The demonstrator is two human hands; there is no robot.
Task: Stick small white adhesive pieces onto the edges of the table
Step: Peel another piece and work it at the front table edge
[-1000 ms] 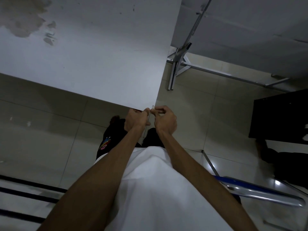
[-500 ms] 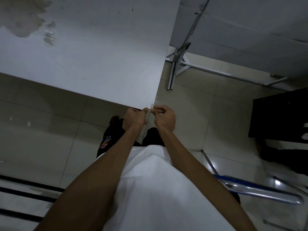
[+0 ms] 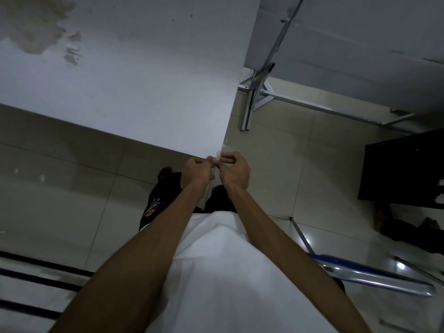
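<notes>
Both hands meet just below the near corner of the table, a little right of the middle of the frame, with the forearms reaching up from the lower edge and converging there. The left hand is curled, knuckles toward the camera, its thumb and fingertips closed against a small white adhesive piece that sits between the two hands right at the corner. The right hand is curled as well, its forefinger and thumb bent in toward the same piece from the other side; the piece is tiny and partly hidden by the fingers, so exactly how each finger lies on it cannot be made out. The top of the piece touches or nearly touches the table's corner edge. The grey tabletop fills the upper left of the frame and bears a dull stain at the far upper left. Below the hands a white shirt fills the lower middle, with dark trousers above it. A tiled floor spreads on the left, a metal table frame stands at upper right, a black box sits at the right edge, and a blue and silver chair lies at lower right.
</notes>
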